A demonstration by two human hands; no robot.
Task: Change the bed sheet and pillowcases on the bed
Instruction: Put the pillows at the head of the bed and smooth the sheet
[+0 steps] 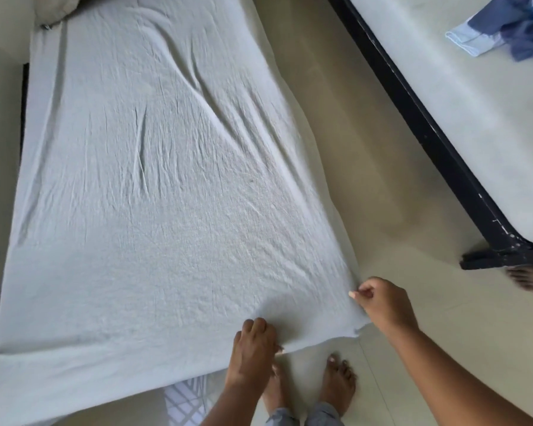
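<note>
A wrinkled pale grey-white bed sheet (154, 186) lies spread over the bed and hangs over its near end and right side. My left hand (253, 352) grips the sheet's near edge, fingers curled over the fold. My right hand (382, 302) pinches the sheet at its near right corner. A cream pillow (56, 7) shows at the far left top of the bed. A patterned white and grey cloth (185, 401) peeks out below the sheet's near edge.
A second bed with a black frame (437, 142) and a bare mattress (474, 96) stands to the right, with blue clothes (511, 29) on it. Beige floor (351, 124) runs between the beds. My bare feet (336, 382) stand at the bed's foot. Another person's foot (526, 278) is by the black frame's leg.
</note>
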